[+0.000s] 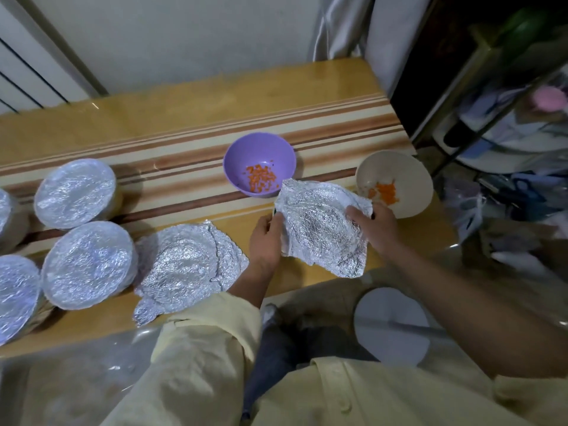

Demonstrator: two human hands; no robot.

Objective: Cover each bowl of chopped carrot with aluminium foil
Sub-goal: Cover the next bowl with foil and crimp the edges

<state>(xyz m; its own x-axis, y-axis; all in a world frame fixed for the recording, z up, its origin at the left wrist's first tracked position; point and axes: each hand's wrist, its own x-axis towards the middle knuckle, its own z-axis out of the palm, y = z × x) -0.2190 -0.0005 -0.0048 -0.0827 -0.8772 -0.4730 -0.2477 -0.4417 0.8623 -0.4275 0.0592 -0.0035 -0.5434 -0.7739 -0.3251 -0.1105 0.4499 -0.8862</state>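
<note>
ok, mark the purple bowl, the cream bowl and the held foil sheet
purple bowl point(239, 155): head view, left inner wall
cream bowl point(396, 167): head view, far inner wall
held foil sheet point(319, 232): head view, crinkled middle

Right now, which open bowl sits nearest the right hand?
The white bowl, just beyond the right hand gripping the foil; the purple bowl sits farther left.

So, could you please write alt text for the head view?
Left hand and right hand hold a foil sheet over a striped table, near an uncovered purple bowl and cream bowl of chopped carrot; foil-covered bowls sit left.
</note>
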